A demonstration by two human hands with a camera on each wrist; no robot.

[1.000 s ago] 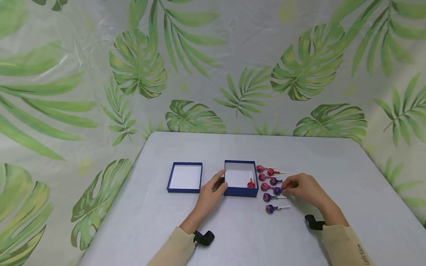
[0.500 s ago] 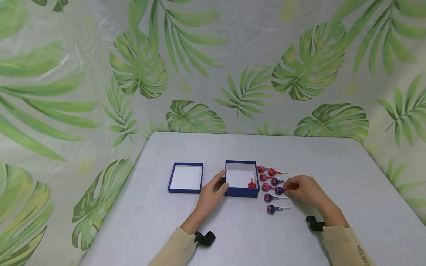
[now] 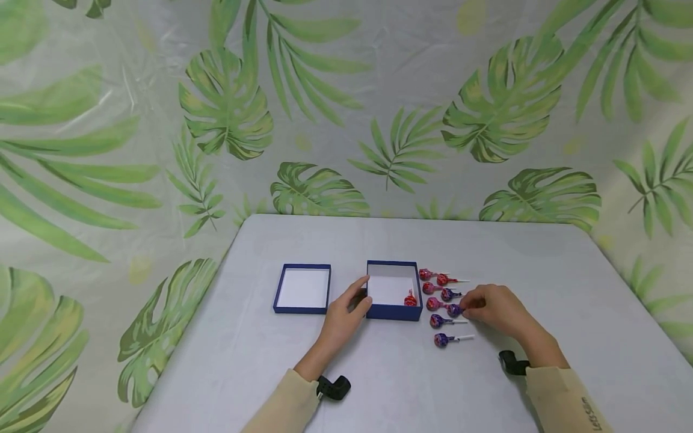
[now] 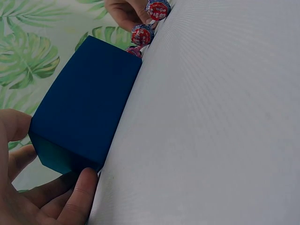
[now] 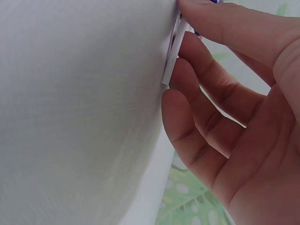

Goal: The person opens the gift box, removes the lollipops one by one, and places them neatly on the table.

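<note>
In the head view, my right hand (image 3: 497, 308) is at the stick end of a purple-wrapped lollipop (image 3: 453, 310) on the table. Its white stick (image 5: 172, 65) appears between thumb and fingers in the right wrist view, pinched near the candy end. My left hand (image 3: 342, 317) rests against the left side of an open blue box (image 3: 394, 313), fingers loosely bent and touching the wall. One red-wrapped lollipop (image 3: 410, 299) lies inside the box, near its front right corner. Several more red, pink and purple lollipops, such as a purple one (image 3: 441, 340), lie right of the box.
A shallow blue lid (image 3: 301, 311) with a white inside lies left of the box. Everything stands on a white-covered table (image 3: 400, 379). A leaf-printed sheet (image 3: 319, 90) hangs behind it.
Almost nothing moves. The whole head view shifts a few pixels, while both hands keep their places at the box and the lollipop.
</note>
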